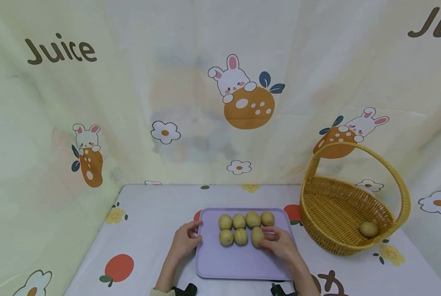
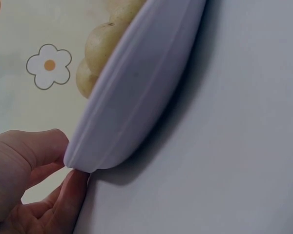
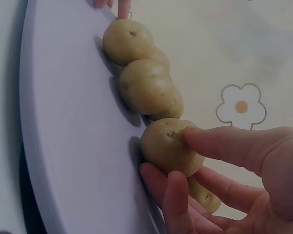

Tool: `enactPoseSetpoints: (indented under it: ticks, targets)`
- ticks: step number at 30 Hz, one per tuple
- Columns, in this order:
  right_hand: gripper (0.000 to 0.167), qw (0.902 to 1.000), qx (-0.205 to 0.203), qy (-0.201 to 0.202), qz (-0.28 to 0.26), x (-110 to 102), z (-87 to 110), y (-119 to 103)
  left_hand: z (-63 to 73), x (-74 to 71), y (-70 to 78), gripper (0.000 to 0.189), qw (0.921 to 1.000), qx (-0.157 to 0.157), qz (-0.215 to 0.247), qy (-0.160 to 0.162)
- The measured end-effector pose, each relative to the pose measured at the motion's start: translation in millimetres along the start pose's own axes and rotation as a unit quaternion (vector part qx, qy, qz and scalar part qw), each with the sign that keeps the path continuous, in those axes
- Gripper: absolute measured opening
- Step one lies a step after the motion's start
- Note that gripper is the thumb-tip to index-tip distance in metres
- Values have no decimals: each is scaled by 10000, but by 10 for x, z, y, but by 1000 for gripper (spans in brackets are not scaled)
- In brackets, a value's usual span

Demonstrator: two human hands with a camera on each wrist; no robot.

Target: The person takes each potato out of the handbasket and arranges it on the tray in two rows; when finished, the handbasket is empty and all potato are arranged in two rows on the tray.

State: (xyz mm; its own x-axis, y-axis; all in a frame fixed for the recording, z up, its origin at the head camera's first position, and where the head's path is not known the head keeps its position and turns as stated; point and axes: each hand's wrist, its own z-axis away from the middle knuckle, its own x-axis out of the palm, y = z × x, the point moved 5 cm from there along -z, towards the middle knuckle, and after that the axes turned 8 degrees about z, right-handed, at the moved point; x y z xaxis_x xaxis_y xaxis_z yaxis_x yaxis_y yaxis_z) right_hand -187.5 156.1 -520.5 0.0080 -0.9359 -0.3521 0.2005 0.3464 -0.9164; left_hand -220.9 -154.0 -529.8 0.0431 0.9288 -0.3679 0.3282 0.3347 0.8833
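Note:
A lilac tray [image 1: 238, 265] lies on the table with several potatoes [image 1: 253, 219] in two rows, the far row longer. At the right end of the near row, my right hand [image 1: 279, 243] pinches a potato [image 3: 168, 146] between thumb and fingers. That potato is low over the tray; whether it touches the surface cannot be told. My left hand [image 1: 185, 239] holds the tray's left edge, thumb and fingertips against the rim [image 2: 102, 102]. A wicker basket [image 1: 316, 234] with an arched handle stands right of the tray, one potato [image 1: 368, 229] inside.
A white cloth printed with fruit covers the table [image 1: 150, 230]. Behind it hangs a cream curtain [image 1: 190, 82] with rabbits, flowers and lettering. The basket's handle [image 1: 399, 185] rises high on the right.

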Motion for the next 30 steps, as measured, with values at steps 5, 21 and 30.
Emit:
enactPoseSetpoints:
  ticks: [5, 21, 30]
  targets:
    - [45, 9999, 123, -38, -76, 17, 17, -27, -11, 14, -27, 42, 9994, -325, -89, -15]
    - [37, 9999, 24, -8, 156, 31, 27, -43, -31, 30, -68, 44, 9977, -627, -229, -75]
    - [43, 9997, -57, -46, 220, -53, 18, -33, -34, 24, -91, 44, 9975, -676, -208, -67]
